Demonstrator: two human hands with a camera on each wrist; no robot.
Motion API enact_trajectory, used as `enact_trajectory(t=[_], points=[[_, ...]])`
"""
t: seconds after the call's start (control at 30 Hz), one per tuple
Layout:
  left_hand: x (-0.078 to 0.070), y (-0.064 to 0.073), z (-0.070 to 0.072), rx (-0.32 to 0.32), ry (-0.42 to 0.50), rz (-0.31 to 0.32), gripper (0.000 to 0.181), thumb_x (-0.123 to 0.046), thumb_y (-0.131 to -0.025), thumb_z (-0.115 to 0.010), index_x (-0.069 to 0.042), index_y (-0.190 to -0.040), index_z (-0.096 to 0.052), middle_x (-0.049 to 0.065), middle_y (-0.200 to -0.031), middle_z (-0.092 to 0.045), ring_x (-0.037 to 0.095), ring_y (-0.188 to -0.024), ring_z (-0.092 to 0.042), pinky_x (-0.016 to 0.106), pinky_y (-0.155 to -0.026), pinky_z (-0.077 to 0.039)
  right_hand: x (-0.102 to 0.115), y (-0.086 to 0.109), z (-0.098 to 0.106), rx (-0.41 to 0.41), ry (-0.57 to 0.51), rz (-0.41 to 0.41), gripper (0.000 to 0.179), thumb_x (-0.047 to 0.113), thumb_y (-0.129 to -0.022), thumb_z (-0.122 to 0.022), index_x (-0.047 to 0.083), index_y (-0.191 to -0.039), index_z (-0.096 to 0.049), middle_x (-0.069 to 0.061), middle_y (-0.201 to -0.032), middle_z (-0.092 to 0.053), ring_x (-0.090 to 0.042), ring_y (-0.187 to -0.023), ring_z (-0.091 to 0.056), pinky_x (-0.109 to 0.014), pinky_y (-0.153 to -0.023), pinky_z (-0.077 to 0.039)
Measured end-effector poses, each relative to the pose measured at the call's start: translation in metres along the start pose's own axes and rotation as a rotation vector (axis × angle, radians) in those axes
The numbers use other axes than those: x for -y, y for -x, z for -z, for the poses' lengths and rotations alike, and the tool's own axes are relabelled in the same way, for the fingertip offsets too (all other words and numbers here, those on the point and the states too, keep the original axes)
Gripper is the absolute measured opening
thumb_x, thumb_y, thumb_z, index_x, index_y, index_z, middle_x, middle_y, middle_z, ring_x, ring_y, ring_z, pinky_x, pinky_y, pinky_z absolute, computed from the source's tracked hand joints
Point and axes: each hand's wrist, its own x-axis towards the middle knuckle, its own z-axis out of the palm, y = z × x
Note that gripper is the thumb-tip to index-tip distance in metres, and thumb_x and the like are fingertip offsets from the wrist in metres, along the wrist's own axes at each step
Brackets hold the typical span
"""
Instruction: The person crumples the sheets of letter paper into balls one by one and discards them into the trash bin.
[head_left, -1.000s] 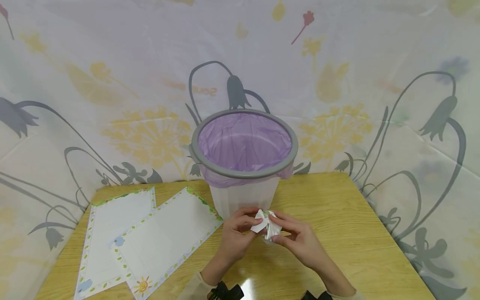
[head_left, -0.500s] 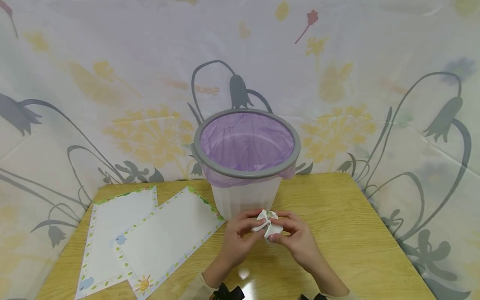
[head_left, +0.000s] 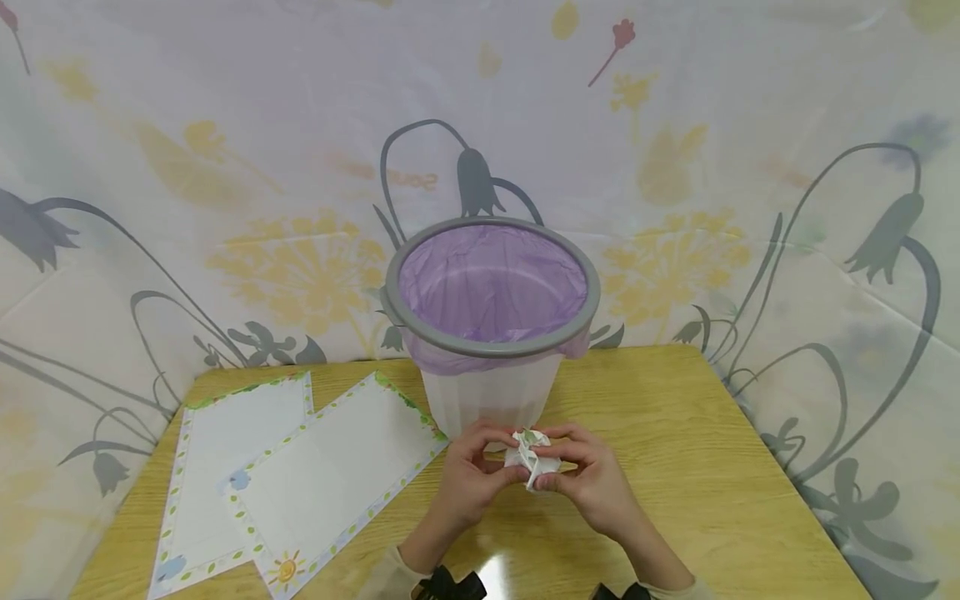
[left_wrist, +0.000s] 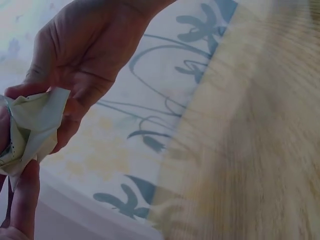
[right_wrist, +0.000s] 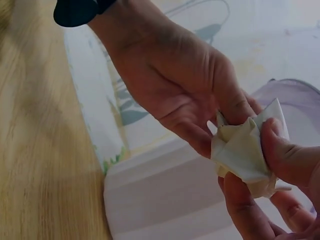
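A crumpled wad of white paper with bits of green on it is pinched between both hands, just in front of the bin. My left hand grips its left side with thumb and curled fingers. From the right, my right hand holds the other side the same way. Both wrist views show the paper ball folded into creases, with fingers of both hands pressing around it. Behind the hands stands a pale bin with a grey rim and a purple liner.
Two white sheets with leafy printed borders lie on the wooden table to the left: a front sheet overlaps a rear sheet. A floral cloth hangs behind and along the sides.
The paper wad has become more compact as the fingers of both hands shift around it. Hands and wad have come slightly nearer to me. Bin and sheets stay put.
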Motion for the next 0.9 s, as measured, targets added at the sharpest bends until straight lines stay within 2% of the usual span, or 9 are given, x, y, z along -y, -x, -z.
enact_trajectory(t=[0.13,0.2,0.23,0.37,0.5,0.7,0.83,0.9], points=[[-0.0006,0.0021,-0.0014,-0.047,-0.061,0.084,0.039,0.010,-0.079,-0.078,0.007,-0.115,-0.064,0.025,-0.106,-0.056,0.019,-0.104,-0.060,0.043,-0.068,-0.060,-0.0010,0.0000,-0.0001,0.010,0.000,0.012,0.030,-0.005,-0.079,-0.078,-0.008,-0.108,-0.072,-0.026,-0.121,-0.058,-0.015,-0.103,-0.064,-0.038,-0.068,-0.060],[-0.0013,0.0016,-0.0012,-0.047,-0.073,0.106,0.042,0.010,-0.078,-0.078,0.007,-0.118,-0.065,0.024,-0.105,-0.055,0.019,-0.103,-0.060,0.041,-0.069,-0.060,-0.0007,0.0007,0.0003,0.011,0.004,0.016,0.034,-0.005,-0.079,-0.077,-0.007,-0.113,-0.070,-0.027,-0.124,-0.058,-0.015,-0.103,-0.064,-0.038,-0.069,-0.061],[-0.0017,0.0008,-0.0010,-0.040,-0.068,0.109,0.042,0.011,-0.079,-0.078,0.007,-0.118,-0.064,0.024,-0.106,-0.054,0.019,-0.103,-0.060,0.041,-0.069,-0.060,-0.0004,0.0009,0.0004,0.017,-0.001,0.018,0.038,-0.005,-0.080,-0.077,-0.007,-0.117,-0.068,-0.028,-0.126,-0.057,-0.016,-0.102,-0.065,-0.038,-0.069,-0.061],[-0.0007,-0.0018,0.0015,0.011,-0.030,0.032,0.037,0.017,-0.079,-0.074,0.010,-0.112,-0.059,0.030,-0.109,-0.048,0.018,-0.106,-0.059,0.043,-0.065,-0.060,0.0018,0.0011,0.0009,0.043,-0.037,0.009,0.054,-0.006,-0.082,-0.076,-0.005,-0.132,-0.058,-0.030,-0.130,-0.054,-0.018,-0.097,-0.067,-0.040,-0.068,-0.061],[-0.0006,-0.0028,0.0033,0.042,-0.015,-0.005,0.033,0.018,-0.081,-0.070,0.010,-0.108,-0.053,0.035,-0.114,-0.042,0.017,-0.110,-0.055,0.045,-0.062,-0.060,0.0034,0.0003,0.0020,0.071,-0.046,0.016,0.058,-0.006,-0.084,-0.074,-0.006,-0.137,-0.053,-0.029,-0.133,-0.054,-0.019,-0.096,-0.068,-0.042,-0.067,-0.060],[-0.0035,-0.0010,0.0038,0.041,-0.023,0.051,0.031,0.012,-0.083,-0.072,0.006,-0.106,-0.053,0.035,-0.128,-0.040,0.024,-0.116,-0.054,0.044,-0.066,-0.061,0.0046,0.0008,0.0036,0.092,0.044,0.054,0.057,-0.002,-0.085,-0.075,-0.004,-0.138,-0.054,-0.024,-0.134,-0.052,-0.018,-0.106,-0.062,-0.040,-0.070,-0.061],[-0.0039,0.0017,0.0046,0.052,0.028,0.102,0.030,0.008,-0.084,-0.073,0.006,-0.104,-0.051,0.037,-0.130,-0.045,0.025,-0.118,-0.056,0.042,-0.070,-0.061,0.0065,0.0020,0.0046,0.091,0.081,0.052,0.056,0.000,-0.084,-0.077,0.000,-0.137,-0.057,-0.019,-0.130,-0.053,-0.018,-0.101,-0.063,-0.039,-0.070,-0.061],[-0.0041,0.0028,0.0051,0.053,0.047,0.108,0.031,0.007,-0.084,-0.073,0.007,-0.104,-0.050,0.038,-0.127,-0.047,0.024,-0.117,-0.058,0.041,-0.071,-0.061,0.0073,0.0030,0.0046,0.091,0.087,0.053,0.056,0.000,-0.084,-0.076,0.001,-0.137,-0.057,-0.019,-0.130,-0.055,-0.019,-0.099,-0.064,-0.039,-0.071,-0.061]])
